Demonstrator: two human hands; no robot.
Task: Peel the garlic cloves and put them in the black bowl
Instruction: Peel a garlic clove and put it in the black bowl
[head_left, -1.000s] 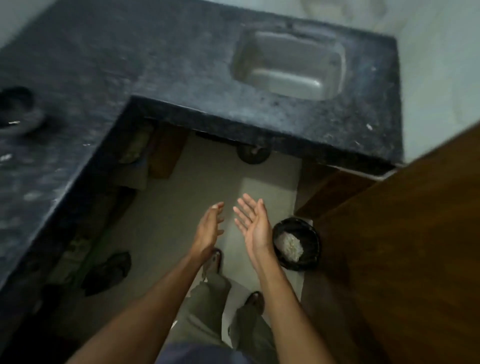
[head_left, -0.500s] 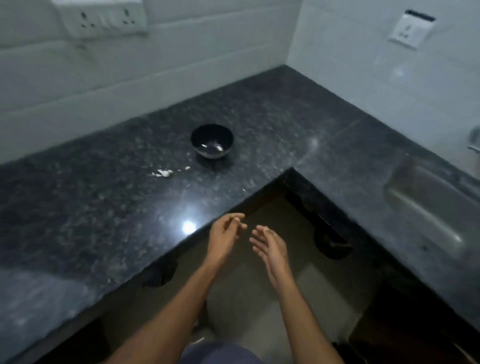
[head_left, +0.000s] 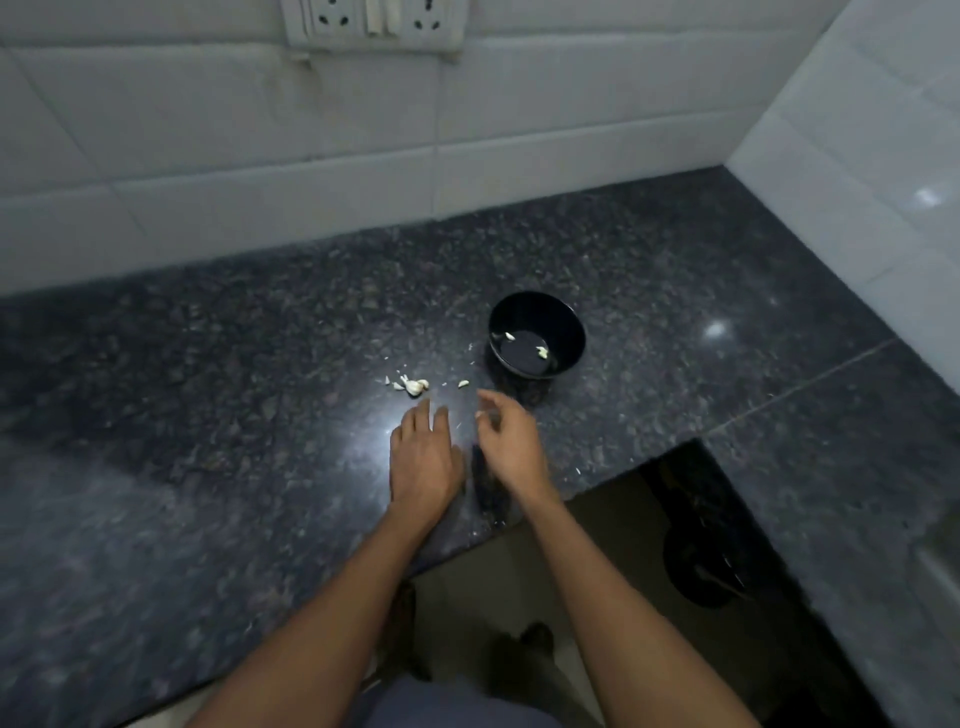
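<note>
Both hands have come forward from off the counter edge to over the granite countertop, close to the garlic. Left hand: palm down, fingers straight and relaxed, holding nothing, fingertips just short of the garlic cloves. Right hand: fingers loosely curled, nothing visibly gripped. One small garlic piece lies between the fingertips of both. Black bowl sits just beyond the right hand, two peeled cloves inside.

A dark speckled stone bench fills the frame's middle. White wall tiles rise behind it, with a socket panel at the top edge.
</note>
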